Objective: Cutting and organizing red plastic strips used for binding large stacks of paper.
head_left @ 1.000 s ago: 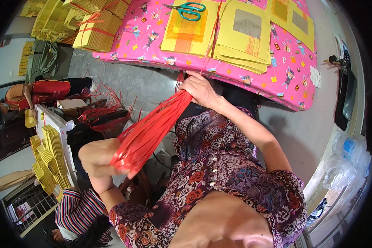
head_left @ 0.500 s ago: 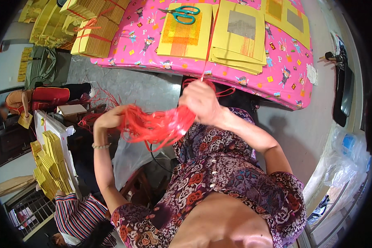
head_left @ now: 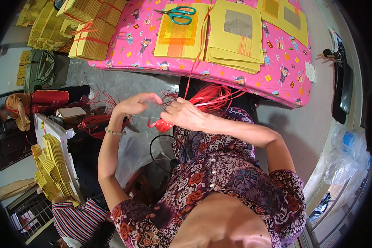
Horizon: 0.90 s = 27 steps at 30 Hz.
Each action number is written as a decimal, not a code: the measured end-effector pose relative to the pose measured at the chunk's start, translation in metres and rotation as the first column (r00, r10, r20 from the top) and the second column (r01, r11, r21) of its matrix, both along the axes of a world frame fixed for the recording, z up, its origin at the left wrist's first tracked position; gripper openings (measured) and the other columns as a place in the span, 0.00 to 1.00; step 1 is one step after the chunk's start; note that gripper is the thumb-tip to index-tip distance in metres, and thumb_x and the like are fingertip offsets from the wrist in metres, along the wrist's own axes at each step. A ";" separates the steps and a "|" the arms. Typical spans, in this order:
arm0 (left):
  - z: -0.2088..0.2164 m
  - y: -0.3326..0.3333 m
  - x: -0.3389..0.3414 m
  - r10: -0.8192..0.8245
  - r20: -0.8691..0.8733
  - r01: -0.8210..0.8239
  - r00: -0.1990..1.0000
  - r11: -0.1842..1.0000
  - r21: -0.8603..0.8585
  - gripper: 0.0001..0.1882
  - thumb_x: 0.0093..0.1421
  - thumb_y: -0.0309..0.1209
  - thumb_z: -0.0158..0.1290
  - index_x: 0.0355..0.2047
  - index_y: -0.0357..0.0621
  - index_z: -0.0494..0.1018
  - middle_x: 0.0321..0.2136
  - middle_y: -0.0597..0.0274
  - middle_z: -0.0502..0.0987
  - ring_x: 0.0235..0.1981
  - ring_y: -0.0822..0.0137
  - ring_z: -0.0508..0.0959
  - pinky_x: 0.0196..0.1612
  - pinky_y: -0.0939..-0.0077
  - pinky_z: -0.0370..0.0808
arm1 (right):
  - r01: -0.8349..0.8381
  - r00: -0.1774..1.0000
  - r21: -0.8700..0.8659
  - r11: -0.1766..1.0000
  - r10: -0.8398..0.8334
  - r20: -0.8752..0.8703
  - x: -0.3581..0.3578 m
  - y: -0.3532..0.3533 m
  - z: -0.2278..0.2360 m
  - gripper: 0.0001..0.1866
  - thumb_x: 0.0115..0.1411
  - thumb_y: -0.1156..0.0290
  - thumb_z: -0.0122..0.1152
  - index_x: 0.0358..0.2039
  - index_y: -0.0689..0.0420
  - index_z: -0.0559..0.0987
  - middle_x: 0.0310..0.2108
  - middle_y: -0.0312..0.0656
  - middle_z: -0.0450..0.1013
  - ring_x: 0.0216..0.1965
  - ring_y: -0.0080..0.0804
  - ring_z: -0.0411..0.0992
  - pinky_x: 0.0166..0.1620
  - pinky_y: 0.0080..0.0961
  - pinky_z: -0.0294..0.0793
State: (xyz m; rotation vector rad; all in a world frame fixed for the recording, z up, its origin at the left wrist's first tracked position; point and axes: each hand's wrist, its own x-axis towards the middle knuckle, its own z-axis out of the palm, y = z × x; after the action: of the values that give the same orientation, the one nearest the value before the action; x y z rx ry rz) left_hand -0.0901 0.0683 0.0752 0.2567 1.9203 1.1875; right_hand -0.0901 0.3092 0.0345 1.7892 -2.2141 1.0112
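Observation:
My right hand (head_left: 184,115) is closed around a bundle of thin red plastic strands (head_left: 211,96). Most of the strands fan out to the right of the fist, below the table edge, while a short looped part pokes out on its left. A single red strand runs up from the fist across the table. Just to the left, my left hand (head_left: 137,103) is raised with its fingers apart and holds nothing; a beaded bracelet circles that wrist.
A pink patterned table (head_left: 138,56) carries green-handled scissors (head_left: 180,15), yellow paper sheets (head_left: 234,37) and tied yellow paper stacks (head_left: 93,43). More red strands (head_left: 97,122) lie at left. Two people work there near a white table (head_left: 66,151) with folded yellow paper (head_left: 53,163).
My left hand has let go of the red strands and opened. My right hand has come lower and left, and the bundle now spreads to its right instead of stretching between both hands.

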 end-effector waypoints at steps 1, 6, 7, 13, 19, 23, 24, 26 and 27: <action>-0.001 0.004 -0.001 0.004 0.133 -0.016 0.991 0.996 0.091 0.20 0.51 0.19 0.41 0.46 0.34 0.69 0.45 0.56 0.73 0.51 0.63 0.69 0.58 0.69 0.61 | -0.013 0.999 0.052 0.999 0.015 -0.035 0.002 -0.001 -0.001 0.05 0.49 0.70 0.52 0.26 0.53 0.67 0.22 0.36 0.66 0.27 0.29 0.68 0.33 0.27 0.63; -0.018 0.047 0.012 0.241 0.620 -0.392 0.747 0.912 0.118 0.25 0.63 0.50 0.43 0.44 0.38 0.73 0.40 0.59 0.75 0.44 0.68 0.73 0.50 0.70 0.67 | -0.065 0.995 0.017 0.998 0.066 -0.075 0.018 -0.010 0.003 0.06 0.48 0.70 0.52 0.25 0.53 0.66 0.22 0.36 0.65 0.27 0.29 0.68 0.34 0.27 0.63; -0.023 0.053 0.013 0.234 0.699 -0.422 0.676 0.900 0.106 0.23 0.62 0.48 0.46 0.43 0.39 0.73 0.39 0.61 0.76 0.42 0.69 0.73 0.48 0.71 0.68 | -0.070 0.993 0.041 0.997 0.074 -0.093 0.024 -0.012 0.005 0.06 0.47 0.70 0.52 0.24 0.53 0.66 0.21 0.36 0.65 0.26 0.29 0.68 0.34 0.26 0.63; -0.045 0.100 0.015 -0.048 0.635 -0.248 0.771 0.896 0.369 0.18 0.56 0.33 0.58 0.44 0.38 0.71 0.37 0.65 0.75 0.34 0.74 0.74 0.39 0.77 0.72 | -0.032 0.935 0.286 0.958 0.130 -0.330 0.059 -0.015 0.013 0.05 0.53 0.68 0.52 0.27 0.54 0.71 0.20 0.37 0.71 0.23 0.31 0.72 0.24 0.29 0.63; -0.003 0.139 -0.004 0.080 0.565 -0.307 0.821 0.896 0.320 0.18 0.56 0.30 0.57 0.47 0.39 0.69 0.36 0.65 0.72 0.27 0.77 0.72 0.27 0.83 0.72 | 0.019 0.955 0.478 0.878 0.125 -0.267 0.088 -0.028 -0.004 0.07 0.51 0.66 0.53 0.27 0.55 0.73 0.18 0.35 0.69 0.22 0.28 0.69 0.27 0.24 0.61; -0.003 0.151 -0.016 0.355 0.345 -0.465 0.869 0.823 0.325 0.07 0.61 0.32 0.51 0.34 0.41 0.69 0.20 0.71 0.67 0.17 0.77 0.68 0.19 0.82 0.65 | -0.019 0.959 0.468 0.884 0.149 -0.242 0.086 -0.029 -0.020 0.07 0.50 0.66 0.54 0.27 0.55 0.73 0.19 0.35 0.69 0.22 0.29 0.69 0.29 0.26 0.62; 0.000 0.152 -0.018 0.400 0.308 -0.489 0.863 0.814 0.312 0.07 0.62 0.33 0.49 0.33 0.43 0.68 0.18 0.73 0.65 0.15 0.79 0.65 0.17 0.83 0.62 | -0.030 0.960 0.438 0.898 0.148 -0.237 0.084 -0.029 -0.022 0.07 0.50 0.65 0.54 0.27 0.55 0.74 0.18 0.34 0.70 0.23 0.29 0.70 0.29 0.27 0.62; 0.009 0.151 -0.024 0.472 0.401 -0.598 0.785 0.748 0.289 0.08 0.63 0.35 0.48 0.31 0.44 0.67 0.16 0.75 0.62 0.14 0.80 0.61 0.16 0.84 0.58 | -0.036 0.960 0.408 0.912 0.145 -0.240 0.080 -0.026 -0.024 0.08 0.50 0.65 0.55 0.27 0.55 0.75 0.18 0.33 0.70 0.23 0.30 0.71 0.29 0.27 0.62; 0.014 0.149 -0.026 0.535 0.493 -0.700 0.687 0.669 0.250 0.10 0.64 0.37 0.47 0.29 0.46 0.66 0.15 0.77 0.59 0.13 0.82 0.57 0.15 0.86 0.54 | -0.048 0.974 0.395 0.917 0.131 -0.186 0.078 -0.024 -0.020 0.08 0.51 0.65 0.54 0.28 0.55 0.75 0.21 0.35 0.71 0.28 0.31 0.72 0.35 0.29 0.64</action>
State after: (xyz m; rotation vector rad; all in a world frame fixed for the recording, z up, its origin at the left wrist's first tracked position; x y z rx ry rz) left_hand -0.1160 0.2171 0.0892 -0.4546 1.3991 1.9621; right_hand -0.0123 0.2851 0.0141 2.0574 -2.3355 0.3807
